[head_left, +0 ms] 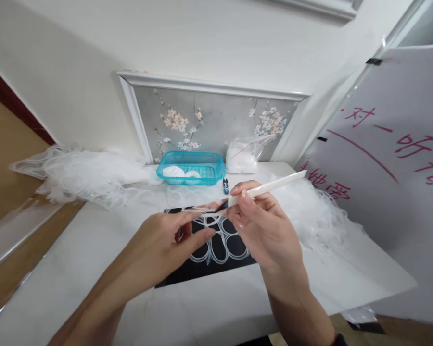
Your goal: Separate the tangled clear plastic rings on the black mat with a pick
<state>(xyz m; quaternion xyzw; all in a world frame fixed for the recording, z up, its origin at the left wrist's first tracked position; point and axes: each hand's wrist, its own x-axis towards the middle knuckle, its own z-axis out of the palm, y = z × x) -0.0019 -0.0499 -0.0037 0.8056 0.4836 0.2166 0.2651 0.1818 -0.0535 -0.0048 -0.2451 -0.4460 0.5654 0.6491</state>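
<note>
The rectangular plastic basket (pixel 216 168) is translucent turquoise; the flat rectangular panel (pixel 173 275) is black, patterned with white looping outlines; the framed rectangular picture (pixel 216 115) is grey with peach, white and pale-blue blossoms; the handwriting (pixel 370 158) is red.

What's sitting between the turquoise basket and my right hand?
In the head view, small blue-and-black snips lie on the white tabletop between the turquoise basket and your raised right hand.
</note>
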